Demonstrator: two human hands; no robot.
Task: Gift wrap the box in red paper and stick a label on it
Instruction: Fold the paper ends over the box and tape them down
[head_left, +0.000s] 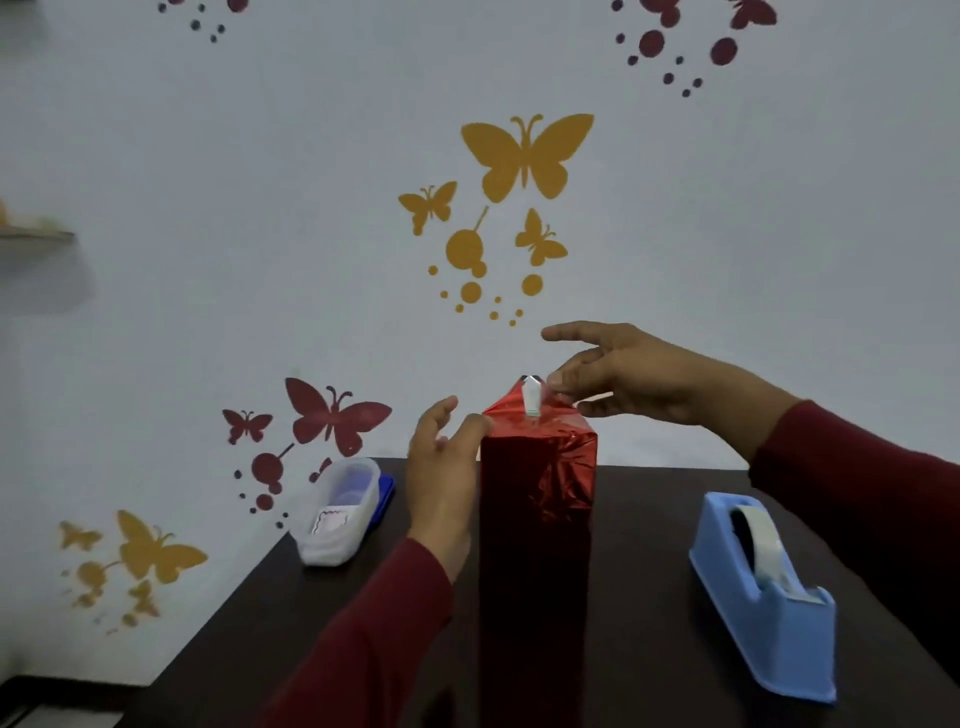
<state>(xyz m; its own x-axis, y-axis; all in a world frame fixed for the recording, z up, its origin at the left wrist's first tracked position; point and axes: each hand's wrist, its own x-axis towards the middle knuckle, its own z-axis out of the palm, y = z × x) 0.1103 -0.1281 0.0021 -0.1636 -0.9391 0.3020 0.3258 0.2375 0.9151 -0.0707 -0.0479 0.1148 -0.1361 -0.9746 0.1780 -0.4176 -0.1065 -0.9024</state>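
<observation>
While box (537, 519) stands upright at centre of dark surface (649, 519), wrapped in red paper, I work its top end flap. My left hand (441, 467) steadies upper left edge, fingers relaxed. My right hand (623, 379) pinches tape strip (532, 397) on folded peak. Step: sealing top. Next, I judge: press tape flat, then fetch label (330, 521) from clear tub (337, 514), far left. Tape dispenser (763, 592) sits near right.

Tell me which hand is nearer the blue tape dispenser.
Right. The right hand is up at the wrapped box's taped top, above the tape dispenser; the left hand is beyond the box's far side.
</observation>
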